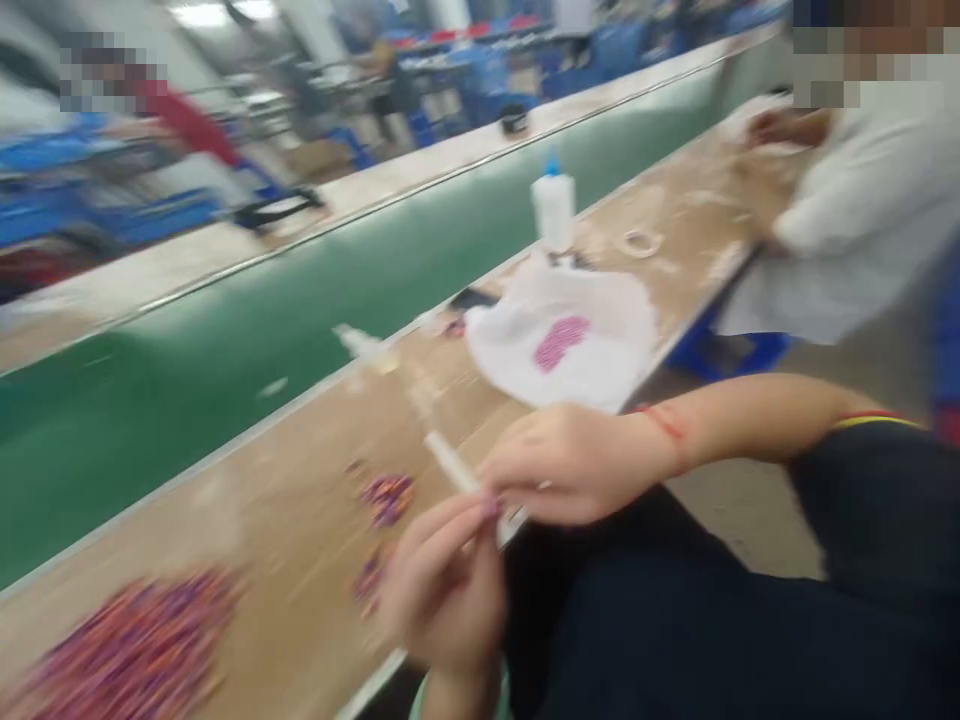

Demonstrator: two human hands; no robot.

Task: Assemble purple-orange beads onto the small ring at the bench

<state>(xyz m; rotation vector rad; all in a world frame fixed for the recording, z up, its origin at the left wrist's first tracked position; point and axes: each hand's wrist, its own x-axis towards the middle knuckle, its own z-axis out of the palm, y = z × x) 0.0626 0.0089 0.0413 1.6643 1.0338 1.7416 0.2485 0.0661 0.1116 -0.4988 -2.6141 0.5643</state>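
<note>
My left hand (450,575) is closed in a pinch, its fingertips on a small purplish piece (490,507). Right against it, my right hand (566,462) is closed around a slim white stick-like tool (452,462), whose exact kind is blurred. One end of the tool points up and left over the table; a pale end shows under the fingers. On the tabletop just left of my hands lie a small heap of purple and orange pieces (388,498) and another heap (367,578), partly hidden by my left hand.
A large pile of purple-orange pieces (142,650) covers the near left. Pink pieces (561,342) lie on a white cloth (495,350). Behind stand a white bottle (553,212) with a blue tip and a green conveyor belt (300,280). A tape roll (641,242) and a co-worker's sleeve (832,215) are at right.
</note>
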